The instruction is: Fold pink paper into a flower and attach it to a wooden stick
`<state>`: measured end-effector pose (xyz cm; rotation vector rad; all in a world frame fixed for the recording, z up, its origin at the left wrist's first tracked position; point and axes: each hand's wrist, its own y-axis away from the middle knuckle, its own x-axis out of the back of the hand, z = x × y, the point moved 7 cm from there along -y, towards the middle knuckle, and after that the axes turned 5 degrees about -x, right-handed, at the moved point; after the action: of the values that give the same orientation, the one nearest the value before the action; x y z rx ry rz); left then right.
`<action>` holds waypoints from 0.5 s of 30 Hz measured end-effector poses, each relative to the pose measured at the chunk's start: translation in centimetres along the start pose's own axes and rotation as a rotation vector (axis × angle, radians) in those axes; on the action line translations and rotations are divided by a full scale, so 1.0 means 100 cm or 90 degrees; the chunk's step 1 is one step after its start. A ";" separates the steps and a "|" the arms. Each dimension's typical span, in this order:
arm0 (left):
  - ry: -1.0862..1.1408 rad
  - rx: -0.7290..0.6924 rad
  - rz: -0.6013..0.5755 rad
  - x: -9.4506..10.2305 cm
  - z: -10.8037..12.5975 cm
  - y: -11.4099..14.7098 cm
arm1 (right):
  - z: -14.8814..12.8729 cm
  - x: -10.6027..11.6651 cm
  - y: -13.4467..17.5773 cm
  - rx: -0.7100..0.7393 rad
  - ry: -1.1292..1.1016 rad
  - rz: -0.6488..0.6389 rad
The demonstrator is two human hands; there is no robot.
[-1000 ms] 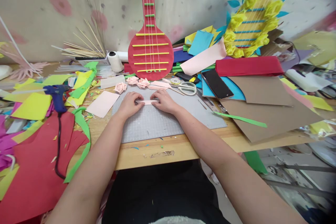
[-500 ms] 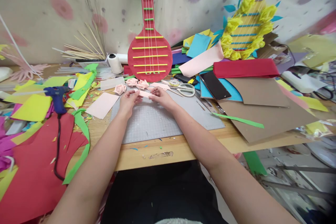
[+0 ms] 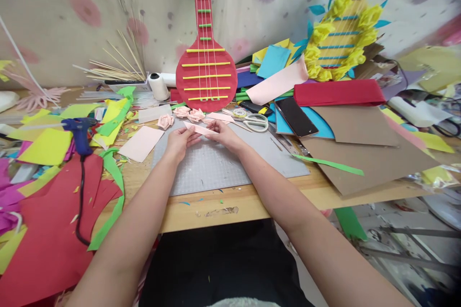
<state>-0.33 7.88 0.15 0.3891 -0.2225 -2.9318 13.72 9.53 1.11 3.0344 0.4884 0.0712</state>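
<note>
A narrow pale pink paper strip (image 3: pixel 199 128) stretches between my two hands, above the grey cutting mat (image 3: pixel 230 168). At the strip's left part, my left hand (image 3: pixel 181 142) is closed with thumb and fingers on it. My right hand (image 3: pixel 224 135) pinches the other end, its fingertips partly hidden by the hand itself. Just beyond lie several pink paper roses (image 3: pixel 165 121) and some more pink strips (image 3: pixel 220 117). A pink paper sheet (image 3: pixel 141 144) rests left of the mat. Scissors with white handles (image 3: pixel 256 123) lie to the right of my hands.
A red paper instrument (image 3: pixel 206 76) leans upright behind the roses. On the left sit a blue glue gun (image 3: pixel 79 134) with its cord and red paper (image 3: pixel 54 220). A phone (image 3: pixel 296 116) and brown cardboard (image 3: pixel 370 163) lie on the right; the wooden table edge (image 3: pixel 216 220) is near me.
The strip has tilted, its left end now rising past my left thumb and showing more length. My left fingers have shifted slightly; my right hand stays almost in place.
</note>
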 end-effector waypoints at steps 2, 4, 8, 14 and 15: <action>0.001 0.000 0.000 0.000 0.000 0.000 | 0.000 0.000 0.000 0.005 0.003 -0.002; -0.001 0.000 0.002 0.000 0.000 0.001 | 0.001 -0.001 0.000 -0.001 0.002 -0.010; -0.007 -0.001 -0.001 -0.002 0.000 0.001 | 0.005 0.000 -0.003 -0.025 0.002 -0.011; 0.005 0.017 0.002 -0.002 0.000 0.001 | 0.008 0.002 -0.008 -0.012 0.030 0.002; 0.004 0.018 0.005 -0.002 0.000 0.001 | 0.009 0.002 -0.008 -0.011 0.031 0.001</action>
<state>-0.16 7.77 0.19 0.4015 -0.2646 -2.9226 13.72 10.29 0.17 3.0221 0.4860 0.1502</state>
